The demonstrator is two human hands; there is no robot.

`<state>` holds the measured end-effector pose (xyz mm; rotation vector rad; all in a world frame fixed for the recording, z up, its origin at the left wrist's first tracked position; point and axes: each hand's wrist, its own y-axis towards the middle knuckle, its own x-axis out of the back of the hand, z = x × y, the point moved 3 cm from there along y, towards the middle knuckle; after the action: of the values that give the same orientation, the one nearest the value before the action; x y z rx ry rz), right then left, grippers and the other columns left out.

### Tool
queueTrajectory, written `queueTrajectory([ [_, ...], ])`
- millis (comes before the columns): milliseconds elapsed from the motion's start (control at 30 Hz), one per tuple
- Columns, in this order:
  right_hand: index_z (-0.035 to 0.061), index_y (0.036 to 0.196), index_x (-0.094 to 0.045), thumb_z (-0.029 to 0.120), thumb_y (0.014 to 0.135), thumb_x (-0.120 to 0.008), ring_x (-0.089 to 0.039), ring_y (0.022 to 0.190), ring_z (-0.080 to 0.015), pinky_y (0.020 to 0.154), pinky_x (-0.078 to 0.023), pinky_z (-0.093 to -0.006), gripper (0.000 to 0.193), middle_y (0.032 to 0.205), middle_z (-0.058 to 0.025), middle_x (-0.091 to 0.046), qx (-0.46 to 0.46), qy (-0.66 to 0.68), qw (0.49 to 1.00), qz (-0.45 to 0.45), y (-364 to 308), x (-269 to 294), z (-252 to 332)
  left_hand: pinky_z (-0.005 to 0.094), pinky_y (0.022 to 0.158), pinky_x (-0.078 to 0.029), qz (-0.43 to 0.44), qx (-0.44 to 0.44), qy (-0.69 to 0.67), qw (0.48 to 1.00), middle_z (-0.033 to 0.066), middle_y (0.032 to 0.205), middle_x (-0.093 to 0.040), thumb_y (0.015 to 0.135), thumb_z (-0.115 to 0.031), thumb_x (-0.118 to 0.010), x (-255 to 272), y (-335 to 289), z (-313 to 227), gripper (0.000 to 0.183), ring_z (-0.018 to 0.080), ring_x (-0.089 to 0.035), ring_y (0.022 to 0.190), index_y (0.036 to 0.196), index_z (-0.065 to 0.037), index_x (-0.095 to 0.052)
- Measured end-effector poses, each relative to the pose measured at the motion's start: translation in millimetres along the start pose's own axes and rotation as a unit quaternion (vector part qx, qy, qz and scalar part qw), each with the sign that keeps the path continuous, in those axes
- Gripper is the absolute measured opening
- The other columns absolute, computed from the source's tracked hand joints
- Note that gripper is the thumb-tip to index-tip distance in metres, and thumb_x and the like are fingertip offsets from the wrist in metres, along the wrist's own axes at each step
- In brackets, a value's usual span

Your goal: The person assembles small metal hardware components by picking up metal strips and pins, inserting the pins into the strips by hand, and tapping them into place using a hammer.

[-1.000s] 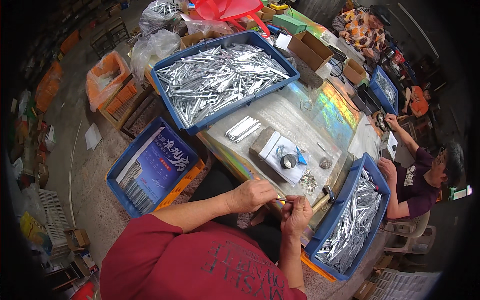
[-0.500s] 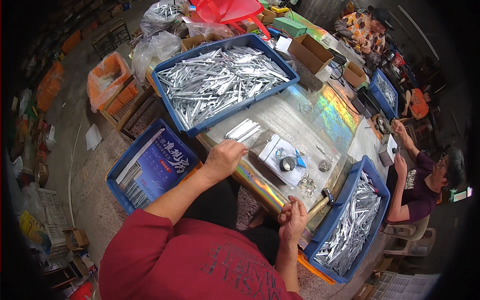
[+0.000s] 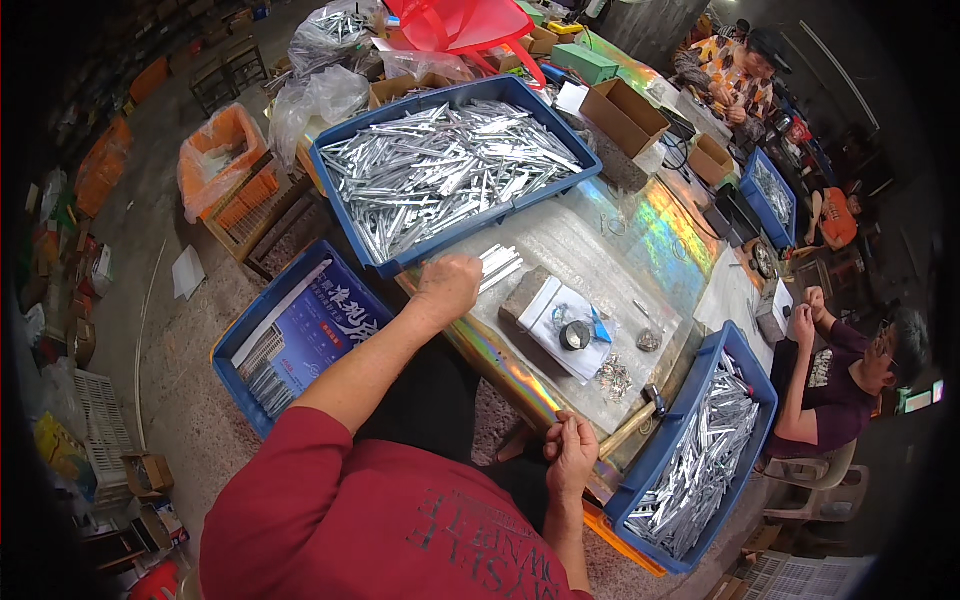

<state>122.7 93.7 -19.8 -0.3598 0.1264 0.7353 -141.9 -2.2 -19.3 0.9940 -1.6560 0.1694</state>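
Observation:
My left hand [image 3: 449, 287] is closed at the table's near edge, its fingertips against or just beside a small row of silvery metal strips [image 3: 498, 267]. Whatever its fingers may hold is hidden. My right hand [image 3: 571, 452] hovers by the near table edge with thumb and fingers pinched together; I cannot make out anything in the pinch. Between the hands, a block [image 3: 524, 294] carries a white pad [image 3: 549, 318] with a small round dark tin [image 3: 575, 336] on it. Small metal pieces [image 3: 613, 378] lie in a pile beside the pad.
A large blue tray [image 3: 483, 217] heaped with metal strips stands behind my left hand. Another blue tray [image 3: 625, 520] of strips is at right, beside a hammer [image 3: 630, 428]. A blue bin [image 3: 228, 372] sits lower left. Co-workers sit at right, one in a purple shirt [image 3: 838, 425].
My left hand has moved away from me, toward the row of strips. My right hand has shifted slightly left and nearer to me. The purple-shirted co-worker's hands have come together.

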Motion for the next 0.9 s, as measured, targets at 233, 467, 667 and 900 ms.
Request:
queueTrajectory([
  [233,-0.0008,0.089,-0.052,0.017,0.085,-0.045,-0.035,0.044,-0.0033,0.039,-0.027,-0.0152,0.020,0.061,-0.0008,-0.047,0.002,-0.018,1.000,0.005,1,2,-4,0.0363,0.057,-0.045,0.012,0.001,0.025,1.000,0.0123,0.066,-0.054,0.068,-0.014,-0.057,-3,4,-1,0.013,0.0292,-0.055,0.063,0.065,-0.003,-0.052],
  [467,-0.0010,0.089,-0.052,0.017,0.085,-0.045,-0.036,0.044,-0.0037,0.039,-0.027,-0.0152,0.020,0.061,-0.0009,-0.047,-0.010,-0.012,1.000,0.010,2,3,-6,0.0351,0.058,-0.044,-0.080,-0.009,-0.069,0.994,0.0115,0.067,-0.054,0.070,-0.012,-0.056,49,6,-12,0.010,0.0279,-0.054,0.063,0.066,-0.003,-0.053],
  [667,0.0019,0.086,-0.052,0.018,0.084,-0.046,-0.035,0.041,-0.0046,0.036,-0.027,-0.0158,0.017,0.059,-0.0016,-0.046,-0.007,-0.025,1.000,0.001,1,4,-10,0.0398,0.062,-0.043,-0.108,0.072,-0.042,0.991,0.0140,0.073,-0.056,0.072,-0.011,-0.050,74,31,54,0.009,0.0317,-0.055,0.070,0.072,-0.003,-0.054],
  [900,0.0013,0.086,-0.052,0.018,0.084,-0.046,-0.035,0.040,-0.0046,0.036,-0.027,-0.0158,0.017,0.058,-0.0014,-0.046,-0.017,-0.029,0.999,0.013,1,1,-14,0.0383,0.068,-0.044,0.193,0.161,0.025,0.968,0.0203,0.082,-0.057,0.061,-0.013,-0.054,45,41,95,0.020,0.0310,-0.056,0.080,0.074,0.002,-0.057],
])
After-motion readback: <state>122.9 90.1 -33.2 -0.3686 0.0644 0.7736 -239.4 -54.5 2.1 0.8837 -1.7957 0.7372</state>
